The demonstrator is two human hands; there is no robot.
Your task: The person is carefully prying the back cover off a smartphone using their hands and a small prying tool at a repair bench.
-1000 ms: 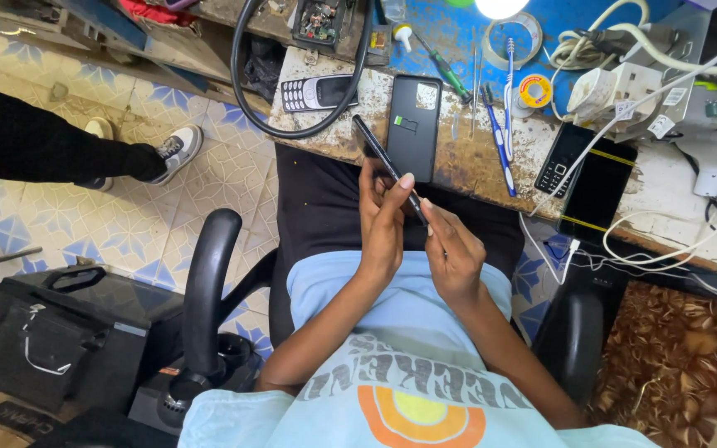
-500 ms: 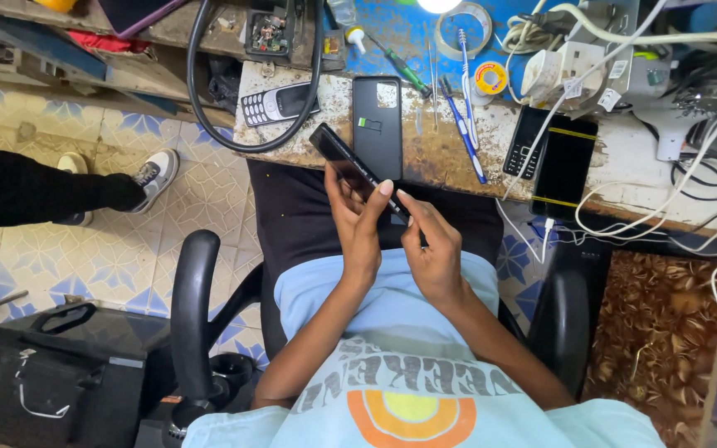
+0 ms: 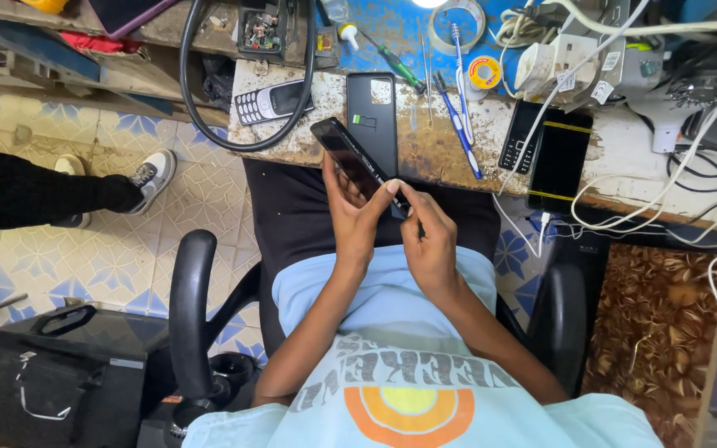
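A worn desk point(image 3: 425, 153) runs across the top of the view, its surface scuffed brown and white. Below it a black chair point(image 3: 188, 315) carries the person, whose pale blue shirt point(image 3: 400, 390) fills the bottom. At the lower left a black bag point(image 3: 51, 382) sits on the tiled floor point(image 3: 85, 257), and another person's dark trouser leg and grey shoe point(image 3: 147, 178) reach in from the left.

On the desk a thick black cable point(image 3: 246, 145) loops around a keypad phone point(image 3: 271, 101). Just right of it lies a black phone cover point(image 3: 373, 116), face down. Further right, a second keypad phone point(image 3: 523, 137) lies beside a dark tablet point(image 3: 559, 158). White cables point(image 3: 624, 191) trail over the right end of the desk. A blue toothbrush point(image 3: 458, 124) lies aslant between the cover and the tablet, with a small screwdriver point(image 3: 392, 62) and a yellow tape roll point(image 3: 485, 72) above.

Both hands meet over the lap, at the desk's near edge. The left hand point(image 3: 354, 216) is closed around a black smartphone point(image 3: 354, 158), held tilted with its top end over the desk. The right hand point(image 3: 429, 241) is curled, its fingers pinching the phone's lower end.
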